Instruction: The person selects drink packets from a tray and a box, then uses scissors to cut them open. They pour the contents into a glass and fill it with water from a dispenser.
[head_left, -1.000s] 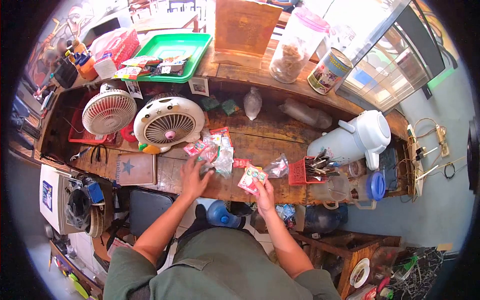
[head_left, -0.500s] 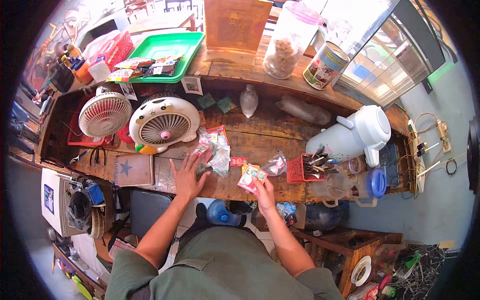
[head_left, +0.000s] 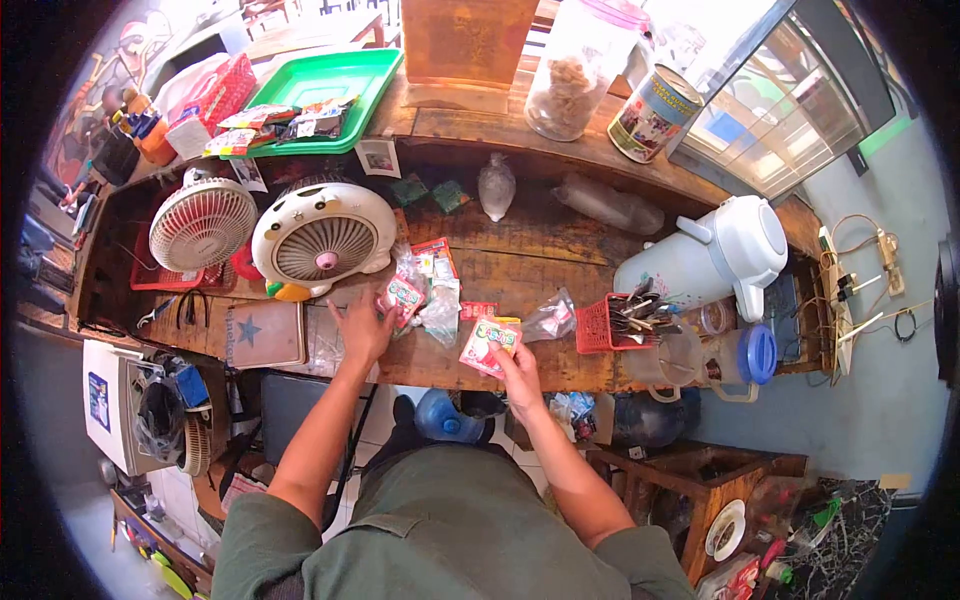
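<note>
My right hand grips a small stack of red-and-white sachets, with the thumb on the printed face and a yellow edge showing behind. My left hand is over the wooden counter with its fingers apart, and the fingertips touch the edge of another red-and-white sachet. Beside that sachet lie a crumpled clear plastic bag and a red-and-white packet. A small red sachet lies just behind the held stack. To the right is a clear bag with something inside.
Two fans stand at the left, one a white animal-faced fan. A notebook lies near the front edge. To the right are a red cutlery basket, a thermos jug and a blue-lidded pitcher. A green tray sits on the upper shelf.
My left hand has drawn slightly left and back from the sachet, uncovering more of its face. My right hand has moved a little left with the held sachets.
</note>
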